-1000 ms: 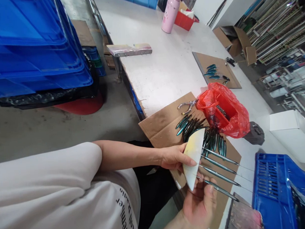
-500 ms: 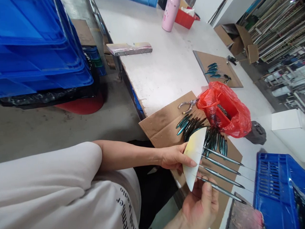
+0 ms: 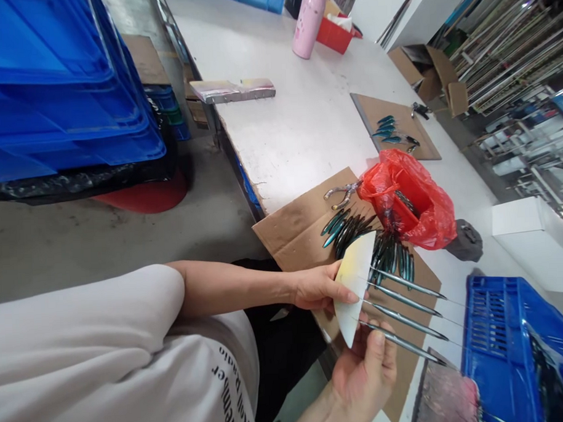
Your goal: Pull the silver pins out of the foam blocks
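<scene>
My left hand (image 3: 325, 287) grips a pale, yellowish foam half-disc (image 3: 355, 282), thumb on its near face. Several slender grey-teal fishing lures (image 3: 409, 300) stick out from the straight side of the foam on thin wires, roughly side by side. The fingers of my right hand (image 3: 365, 368) are closed on the lowest lure (image 3: 401, 342), close to the foam. Beneath, a brown cardboard sheet (image 3: 294, 232) bears a pile of dark and teal lures (image 3: 349, 230), partly hidden by the foam. Pliers (image 3: 342, 194) lie at the sheet's far side.
A red plastic bag (image 3: 410, 200) around a red container stands beside the pile. Blue crates (image 3: 491, 327) and a stained block (image 3: 445, 393) are at right. A second board (image 3: 398, 121) with lures, a pink bottle (image 3: 309, 25) and a foam strip (image 3: 235, 91) lie farther off. Stacked blue bins (image 3: 65, 108) stand left.
The whole view has shifted slightly, so things appear a little farther left. Both hands keep the same hold on the foam and the lowest lure.
</scene>
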Motion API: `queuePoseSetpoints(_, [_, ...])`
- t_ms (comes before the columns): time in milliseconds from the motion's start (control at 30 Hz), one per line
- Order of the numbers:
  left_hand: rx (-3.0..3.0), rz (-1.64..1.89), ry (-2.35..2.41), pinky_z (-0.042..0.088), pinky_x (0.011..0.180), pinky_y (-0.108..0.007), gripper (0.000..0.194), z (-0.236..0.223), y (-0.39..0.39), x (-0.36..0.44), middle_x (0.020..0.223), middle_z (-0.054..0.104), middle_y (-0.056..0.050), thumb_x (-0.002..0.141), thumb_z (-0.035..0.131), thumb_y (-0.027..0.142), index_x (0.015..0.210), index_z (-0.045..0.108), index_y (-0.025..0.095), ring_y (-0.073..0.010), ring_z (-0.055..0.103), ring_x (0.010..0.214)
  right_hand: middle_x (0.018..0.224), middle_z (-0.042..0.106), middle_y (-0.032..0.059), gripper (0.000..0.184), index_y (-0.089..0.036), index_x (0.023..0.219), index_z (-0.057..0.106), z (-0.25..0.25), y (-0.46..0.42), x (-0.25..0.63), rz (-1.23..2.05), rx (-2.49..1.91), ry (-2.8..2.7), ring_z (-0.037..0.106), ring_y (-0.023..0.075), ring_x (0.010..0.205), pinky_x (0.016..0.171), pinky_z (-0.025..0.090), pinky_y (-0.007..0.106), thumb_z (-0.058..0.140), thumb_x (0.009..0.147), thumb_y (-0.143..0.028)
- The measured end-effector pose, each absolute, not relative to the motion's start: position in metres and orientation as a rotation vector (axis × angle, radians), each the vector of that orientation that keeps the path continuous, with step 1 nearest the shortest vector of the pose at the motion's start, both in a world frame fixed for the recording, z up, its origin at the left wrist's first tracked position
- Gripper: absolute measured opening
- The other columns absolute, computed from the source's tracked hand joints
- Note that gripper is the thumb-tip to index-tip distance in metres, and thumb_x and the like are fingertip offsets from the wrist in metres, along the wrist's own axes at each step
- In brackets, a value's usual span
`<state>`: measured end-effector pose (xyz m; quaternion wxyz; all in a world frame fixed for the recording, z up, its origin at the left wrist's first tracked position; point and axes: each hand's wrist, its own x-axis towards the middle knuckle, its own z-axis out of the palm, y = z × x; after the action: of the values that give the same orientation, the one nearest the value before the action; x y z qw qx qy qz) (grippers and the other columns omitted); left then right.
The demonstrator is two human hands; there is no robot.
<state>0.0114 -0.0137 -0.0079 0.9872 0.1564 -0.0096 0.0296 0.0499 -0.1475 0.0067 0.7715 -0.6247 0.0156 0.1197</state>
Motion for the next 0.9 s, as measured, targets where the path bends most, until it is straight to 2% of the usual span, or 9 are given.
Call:
queuePoseSetpoints(167, [0.328,0.054,-0.009,0.050,0.066,-0.035,0.054,-0.009,-0.014,0.013,0.095,0.059,-0.004,0.058,0.074,0.015,0.104,0.047,0.022,-0.0210,0.065,0.073,0.083,0.064,-0.0014,0.025,-0.021,0.096,0.058,0.010,-0.146,0.049,0.273,-1.342,0.039,0.061,0.0128,0.078,0.072,0.050,0.030,0.058,0.071,-0.026])
queuePoseSetpoints(367, [0.359,0.067,0.015,0.050,0.067,-0.034,0.049,-0.009,-0.015,0.012,0.094,0.059,-0.004,0.058,0.073,0.014,0.100,0.048,0.020,-0.0193,0.064,0.071,0.077,0.063,-0.0008,0.022,-0.018,0.085,0.060,0.016,-0.147,0.054,0.275,-1.329,0.076,0.061,0.0131,0.074,0.071,0.050,0.028,0.056,0.072,-0.035])
queuePoseSetpoints(533, [0.349,0.060,0.037,0.049,0.072,-0.036,0.056,-0.007,-0.015,0.010,0.095,0.059,-0.004,0.055,0.075,0.015,0.103,0.047,0.021,-0.0175,0.064,0.070,0.075,0.063,-0.0025,0.016,-0.019,0.082,0.060,0.015,-0.146,0.056,0.276,-1.345,0.079,0.060,0.0107,0.072,0.069,0.050,0.025,0.060,0.069,-0.028])
queuePoseSetpoints(733, [0.364,0.055,0.021,0.049,0.070,-0.036,0.055,-0.008,-0.015,0.011,0.089,0.060,-0.004,0.058,0.074,0.016,0.105,0.046,0.021,-0.0213,0.064,0.075,0.082,0.063,-0.0041,0.027,-0.023,0.092,0.058,0.014,-0.146,0.052,0.310,-1.385,0.087,0.061,0.0110,0.076,0.076,0.050,0.029,0.064,0.066,-0.024])
queuePoseSetpoints(900, [0.380,0.056,0.024,0.049,0.071,-0.036,0.052,-0.010,-0.015,0.011,0.096,0.059,-0.005,0.058,0.073,0.015,0.103,0.047,0.020,-0.0214,0.064,0.077,0.092,0.063,-0.0036,0.034,-0.025,0.101,0.056,0.017,-0.145,0.045,0.309,-1.404,0.060,0.060,0.0114,0.083,0.082,0.048,0.029,0.061,0.068,-0.026])
